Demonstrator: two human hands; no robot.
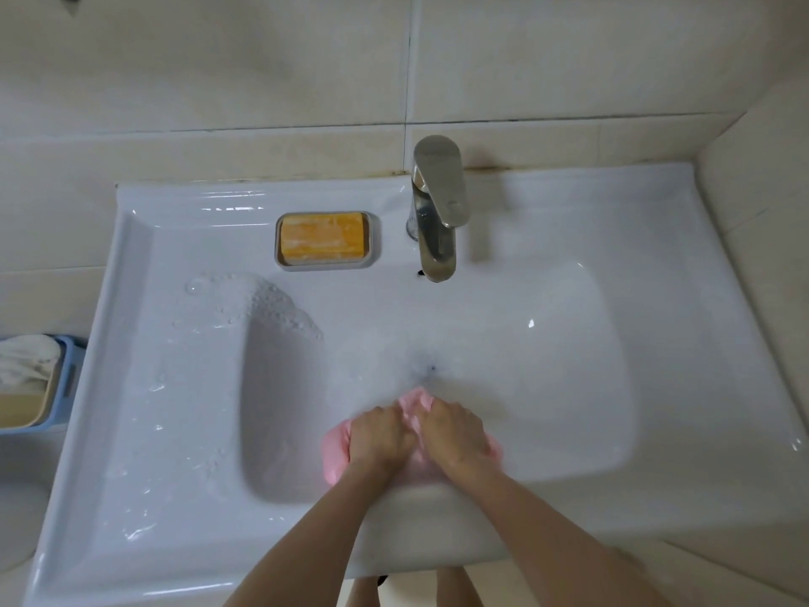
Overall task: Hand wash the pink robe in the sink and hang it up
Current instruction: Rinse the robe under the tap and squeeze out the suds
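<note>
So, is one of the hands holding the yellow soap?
No, both the left hand and right hand grip the pink robe, and the soap lies in its dish.

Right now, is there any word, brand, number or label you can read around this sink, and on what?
No legible text anywhere.
Chrome metal tap: a faint mark on its lever, too blurred to read.
Orange rectangular soap bar: no readable stamp.
Crumpled pink robe: no tag showing.
</note>
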